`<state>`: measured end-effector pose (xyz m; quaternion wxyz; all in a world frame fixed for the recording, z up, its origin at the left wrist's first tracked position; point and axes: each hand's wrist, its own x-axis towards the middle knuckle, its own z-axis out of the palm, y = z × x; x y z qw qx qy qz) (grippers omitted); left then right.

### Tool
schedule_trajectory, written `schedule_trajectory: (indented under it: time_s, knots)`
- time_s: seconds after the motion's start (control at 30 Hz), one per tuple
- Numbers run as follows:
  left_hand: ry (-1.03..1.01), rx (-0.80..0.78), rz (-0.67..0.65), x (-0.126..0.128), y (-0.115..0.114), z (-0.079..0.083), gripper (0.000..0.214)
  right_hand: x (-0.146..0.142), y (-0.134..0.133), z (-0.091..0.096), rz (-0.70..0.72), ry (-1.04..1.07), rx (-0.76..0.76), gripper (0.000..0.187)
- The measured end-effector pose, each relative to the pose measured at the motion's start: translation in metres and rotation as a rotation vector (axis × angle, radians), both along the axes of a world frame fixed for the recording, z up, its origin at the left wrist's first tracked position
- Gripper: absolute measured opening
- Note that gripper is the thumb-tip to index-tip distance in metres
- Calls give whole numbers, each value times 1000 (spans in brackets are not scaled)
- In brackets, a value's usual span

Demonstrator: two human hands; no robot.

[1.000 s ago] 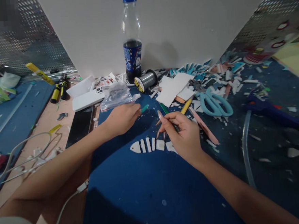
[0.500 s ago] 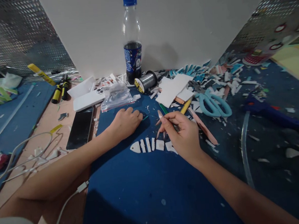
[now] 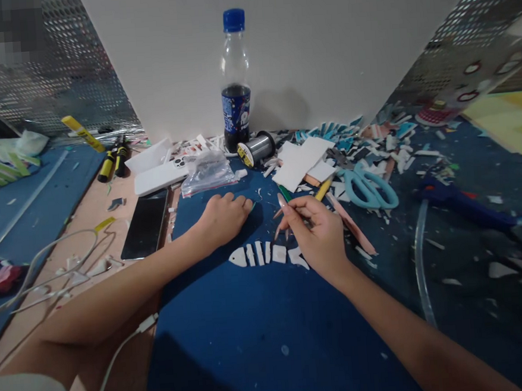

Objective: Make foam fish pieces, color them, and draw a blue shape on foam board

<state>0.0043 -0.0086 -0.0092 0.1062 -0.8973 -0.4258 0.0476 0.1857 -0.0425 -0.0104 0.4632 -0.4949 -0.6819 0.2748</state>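
Curled into a loose fist, my left hand (image 3: 229, 218) rests on the blue mat (image 3: 234, 328); a small teal bit shows by its fingertips, and what the fingers hold is hidden. My right hand (image 3: 317, 230) is in a pinch, long nails pointing left; anything between the fingers is too fine to make out. Below the hands, white pieces lie in a row like a fish: a pointed head (image 3: 237, 257) with a small hole, several thin strips (image 3: 260, 253), a squarish block (image 3: 279, 254) and a forked tail (image 3: 298, 258) beside my right hand.
Behind the hands stand a cola bottle (image 3: 237, 111) and a wire spool (image 3: 258, 149), with a clear plastic bag (image 3: 208, 172) nearby. Blue-handled scissors (image 3: 370, 189) lie among scraps at right, near a blue glue gun (image 3: 462, 202). A phone (image 3: 144, 226) and cables are at left.
The view has shifted slightly, so the bottle and background sit lower. Both hands keep nearly the same pose; the tail piece shows more fully beside my right hand.
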Motion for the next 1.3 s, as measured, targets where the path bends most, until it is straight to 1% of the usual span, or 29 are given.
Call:
schedule_trajectory:
  time_s: [0.17,0.3,0.43,0.57,0.63,0.7,0.8,0.87,0.97,1.03,1.17,1.3]
  knots:
    - [-5,-6,41,4,-6,0,17,-1,0,-1,0,6,-6,16]
    - [-46,-64,0,2,-4,1,17,-1,0,0,11,1,-2,17]
    - [-158,-152,-24,-2,2,2,20,-1,-1,1,17,-1,-1,17]
    - [-379,-286,-26,-4,7,6,15,0,-1,1,12,-3,-4,17]
    - [-536,-355,-13,-2,7,9,19,0,-2,2,-2,-2,0,16]
    - [-743,-433,29,3,5,9,26,0,-3,3,-18,1,10,16]
    - [-1089,-644,105,10,2,4,33,1,-4,4,-30,4,31,16]
    - [-1246,-803,123,13,0,-3,35,0,-5,4,-29,4,41,15]
    - [-1365,-960,130,14,-1,-13,35,-1,-7,4,-12,-2,47,12]
    - [-1430,-1032,143,13,-1,-17,36,-1,-7,4,4,-6,48,13]
    - [-1515,-1130,173,12,0,-18,35,-3,-7,4,20,-44,60,13]
    - [-1542,-1222,194,10,1,-17,34,-4,-8,4,20,-75,58,12]
